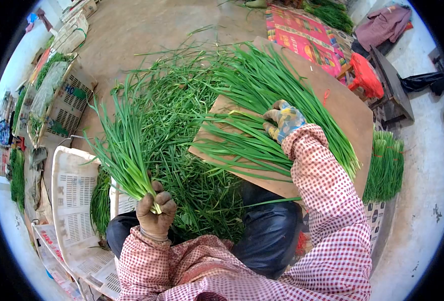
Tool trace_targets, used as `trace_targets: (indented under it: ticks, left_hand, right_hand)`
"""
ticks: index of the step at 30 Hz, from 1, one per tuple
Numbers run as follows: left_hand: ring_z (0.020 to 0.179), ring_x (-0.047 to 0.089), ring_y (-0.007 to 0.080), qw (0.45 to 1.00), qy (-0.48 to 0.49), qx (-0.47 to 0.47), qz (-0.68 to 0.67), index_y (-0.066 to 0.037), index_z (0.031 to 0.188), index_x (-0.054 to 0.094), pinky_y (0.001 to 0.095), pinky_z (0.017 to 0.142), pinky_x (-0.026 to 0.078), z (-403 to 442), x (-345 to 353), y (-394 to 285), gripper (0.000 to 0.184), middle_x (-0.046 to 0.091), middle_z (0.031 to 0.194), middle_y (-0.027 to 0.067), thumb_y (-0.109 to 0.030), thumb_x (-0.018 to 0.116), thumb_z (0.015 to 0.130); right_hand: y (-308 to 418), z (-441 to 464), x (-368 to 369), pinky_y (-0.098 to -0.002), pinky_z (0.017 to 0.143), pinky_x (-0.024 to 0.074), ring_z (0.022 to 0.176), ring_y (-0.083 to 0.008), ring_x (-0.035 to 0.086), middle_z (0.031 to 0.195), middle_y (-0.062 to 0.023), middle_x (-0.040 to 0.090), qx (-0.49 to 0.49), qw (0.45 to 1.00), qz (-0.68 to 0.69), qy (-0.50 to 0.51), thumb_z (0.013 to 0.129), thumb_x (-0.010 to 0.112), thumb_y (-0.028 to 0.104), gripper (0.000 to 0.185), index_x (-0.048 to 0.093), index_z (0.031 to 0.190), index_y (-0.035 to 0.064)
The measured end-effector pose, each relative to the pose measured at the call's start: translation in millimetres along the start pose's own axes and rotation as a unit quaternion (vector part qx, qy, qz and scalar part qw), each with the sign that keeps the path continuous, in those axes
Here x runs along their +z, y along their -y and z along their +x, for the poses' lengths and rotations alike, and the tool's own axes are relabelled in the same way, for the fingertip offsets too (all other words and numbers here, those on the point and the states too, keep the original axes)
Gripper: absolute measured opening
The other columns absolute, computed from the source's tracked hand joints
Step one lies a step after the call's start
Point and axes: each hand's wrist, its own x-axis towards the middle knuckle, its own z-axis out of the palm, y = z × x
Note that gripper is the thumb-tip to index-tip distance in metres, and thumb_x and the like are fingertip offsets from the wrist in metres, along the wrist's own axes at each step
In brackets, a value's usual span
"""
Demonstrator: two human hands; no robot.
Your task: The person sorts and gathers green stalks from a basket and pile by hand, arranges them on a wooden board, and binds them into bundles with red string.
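My left hand [155, 210], in a dirty brown work glove, is closed round the pale stem ends of a bunch of garlic chives [124, 150]. The green leaves of this bunch fan up and away from me. My right hand [284, 122], in a patterned blue and yellow glove, is on the brown board [327, 83] with its fingers curled onto a smaller spread of chives [252, 140]. Beside it lies a thicker pile of chives [292, 90], stems toward the lower right. The right fingertips are partly hidden among the leaves.
Loose leaves [182, 110] heap on the floor in front of me. A white plastic crate [76, 200] stands at left, with another crate [64, 103] beyond. Tied chives [385, 168] stand at right, near a wooden bench [392, 88] and a red bag [366, 78].
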Motion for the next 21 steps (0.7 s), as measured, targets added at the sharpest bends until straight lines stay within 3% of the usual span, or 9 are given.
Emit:
trace_targets:
  ticks: [2,9,14,19,21]
  left_hand:
    - [0.082,0.053,0.013,1.0,0.015,0.002,0.004,-0.015,0.136,0.048,0.0287,0.069,0.047,-1,-1,0,0.047,0.058,0.119,0.0064,-0.007,0.06,0.091]
    - [0.08,0.05,0.0116,0.999,0.024,0.002,0.025,-0.016,0.139,0.044,0.0281,0.067,0.046,-3,0,4,0.053,0.058,0.117,0.0053,-0.005,0.061,0.09]
    - [0.079,0.051,0.0119,0.999,0.031,0.012,0.042,-0.015,0.139,0.045,0.0273,0.065,0.045,-14,11,2,0.053,0.059,0.114,0.0044,-0.005,0.061,0.089]
    - [0.08,0.052,0.0126,0.997,0.032,0.018,0.063,-0.012,0.133,0.048,0.0279,0.065,0.045,-21,17,0,0.048,0.06,0.114,0.0048,-0.005,0.063,0.088]
    - [0.08,0.053,0.0139,0.997,0.022,0.021,0.065,-0.012,0.129,0.051,0.029,0.064,0.045,-24,19,1,0.047,0.061,0.112,0.0048,-0.005,0.065,0.086]
  right_hand:
    - [1,5,2,-0.0392,0.097,0.0484,0.113,-0.0315,0.058,0.13,-0.0107,0.052,0.009,0.998,-0.047,0.028,0.088,0.064,0.024,0.028,0.067,0.114,0.0127]
    - [18,10,-2,-0.0428,0.095,0.0486,0.112,-0.0365,0.057,0.127,-0.0148,0.051,0.064,0.996,-0.042,0.055,0.088,0.063,0.022,0.022,0.065,0.106,0.0101]
    - [2,4,7,-0.0388,0.089,0.0504,0.101,-0.0331,0.061,0.111,-0.0165,0.058,0.019,0.999,0.036,-0.023,0.085,0.066,0.019,0.02,0.066,0.103,0.0096]
    - [4,0,12,-0.0391,0.088,0.0509,0.1,-0.0337,0.061,0.111,-0.017,0.058,0.011,0.998,0.047,-0.043,0.086,0.066,0.019,0.025,0.066,0.108,0.0099]
    - [9,2,15,-0.0398,0.089,0.0511,0.102,-0.0344,0.061,0.115,-0.0173,0.057,0.013,0.999,-0.007,-0.031,0.085,0.067,0.02,0.028,0.066,0.112,0.0113]
